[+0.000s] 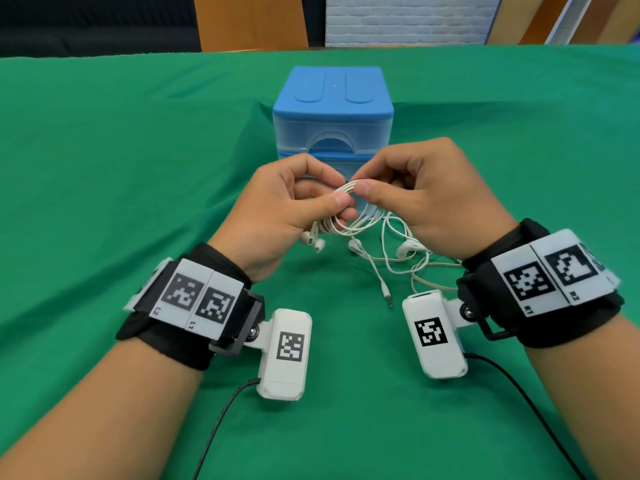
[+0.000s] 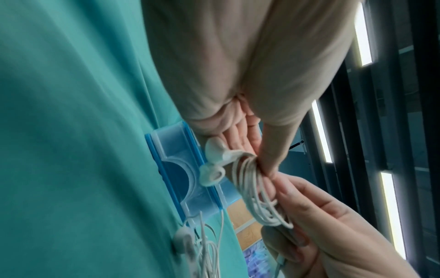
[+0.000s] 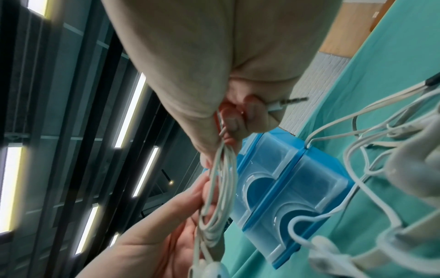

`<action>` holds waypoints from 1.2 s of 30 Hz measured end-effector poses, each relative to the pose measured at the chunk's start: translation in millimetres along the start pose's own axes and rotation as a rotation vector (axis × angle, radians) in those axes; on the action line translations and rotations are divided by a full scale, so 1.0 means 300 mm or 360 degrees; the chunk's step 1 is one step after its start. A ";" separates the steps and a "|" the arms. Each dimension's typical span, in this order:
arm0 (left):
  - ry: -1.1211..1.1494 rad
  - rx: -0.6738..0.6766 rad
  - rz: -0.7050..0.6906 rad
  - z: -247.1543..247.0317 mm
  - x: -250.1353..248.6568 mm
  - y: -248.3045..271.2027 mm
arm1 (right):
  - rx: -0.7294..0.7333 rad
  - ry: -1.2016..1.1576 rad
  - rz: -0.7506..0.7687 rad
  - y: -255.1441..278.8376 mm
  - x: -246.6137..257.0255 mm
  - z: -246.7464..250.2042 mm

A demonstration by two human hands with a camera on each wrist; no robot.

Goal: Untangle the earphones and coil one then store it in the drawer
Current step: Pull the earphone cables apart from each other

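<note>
A green cloth covered the table [image 1: 104, 168], and a blue drawer unit [image 1: 332, 112] stood toward the middle of its far half, both of its translucent drawers closed. Just in front of it, above the cloth, the left hand [image 1: 277, 209] and the right hand [image 1: 422, 199] each pinched one white coiled earphone [image 1: 349, 216] between thumb and fingers, its loops gathered and its two earbuds hanging below the left hand. The right wrist view showed its jack plug [image 3: 285, 103] poking out between the right hand's fingers. A second earphone [image 1: 398, 258] lay loose on the cloth under the right hand, nearer the front edge, separate from the coil. So there were two earphones and two drawers. By my reading the untangling was done and the coiling nearly so; opening a drawer and storing the coil remained.
</note>
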State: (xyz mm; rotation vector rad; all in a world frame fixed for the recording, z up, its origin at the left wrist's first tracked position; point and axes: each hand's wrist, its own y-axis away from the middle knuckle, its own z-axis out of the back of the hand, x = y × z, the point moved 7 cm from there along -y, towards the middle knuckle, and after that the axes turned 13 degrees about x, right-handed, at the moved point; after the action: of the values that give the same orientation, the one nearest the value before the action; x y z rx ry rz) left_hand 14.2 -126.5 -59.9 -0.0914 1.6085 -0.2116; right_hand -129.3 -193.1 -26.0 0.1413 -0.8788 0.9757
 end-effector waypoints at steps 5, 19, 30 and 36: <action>-0.0211 -0.0088 -0.0093 0.010 -0.012 -0.001 | -0.0089 0.0047 -0.0054 0.003 0.012 0.006; -0.0171 -0.0183 -0.0096 0.036 -0.014 0.004 | 0.0026 0.0497 -0.0129 0.032 0.011 0.054; -0.0016 -0.0220 -0.0091 0.036 -0.004 0.004 | -0.0069 -0.0080 -0.0233 0.023 -0.019 0.013; -0.0030 -0.0247 -0.0117 0.039 -0.006 0.003 | 0.0021 -0.0579 -0.0229 0.016 -0.023 -0.028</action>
State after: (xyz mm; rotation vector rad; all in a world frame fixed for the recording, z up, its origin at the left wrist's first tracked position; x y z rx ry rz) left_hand 26.0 -126.2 -58.8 -0.2714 1.6028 -0.1420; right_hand -129.9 -190.7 -37.7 0.3971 -1.1777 0.8332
